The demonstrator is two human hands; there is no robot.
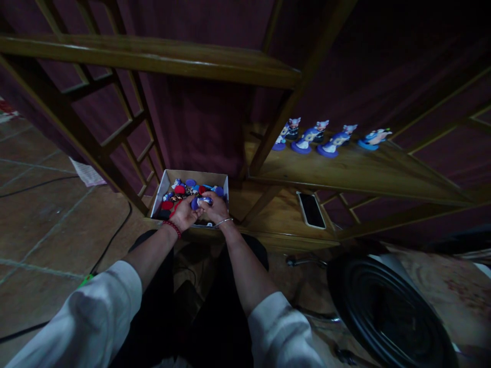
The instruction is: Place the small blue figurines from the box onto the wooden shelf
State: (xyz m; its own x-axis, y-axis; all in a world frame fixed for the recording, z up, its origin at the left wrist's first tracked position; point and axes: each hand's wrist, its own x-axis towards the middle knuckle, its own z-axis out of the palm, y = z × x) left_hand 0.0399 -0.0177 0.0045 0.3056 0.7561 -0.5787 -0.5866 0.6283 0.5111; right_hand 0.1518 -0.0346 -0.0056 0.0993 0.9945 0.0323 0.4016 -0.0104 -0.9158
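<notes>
A small blue-and-white figurine (pixel 199 202) with a round purple base is held between my two hands, over a shallow box. My left hand (pixel 184 214), with a red bracelet at the wrist, closes on its base end. Around its other end are the fingers of my right hand (pixel 217 208), which has a thin bangle at the wrist. Below them the cardboard box (pixel 157 196) holds several more figurines, lying jumbled with red, blue and purple round bases. My hands hide part of its contents.
Several figurines (pixel 333 142) stand on a wooden shelf (pixel 307 166) at the right. A phone (pixel 311 210) lies on the lower board. Wooden lattice (pixel 126 130) rises at the left, and a crossbar (pixel 153 57) runs above the box. A black round stool (pixel 387 312) is at lower right.
</notes>
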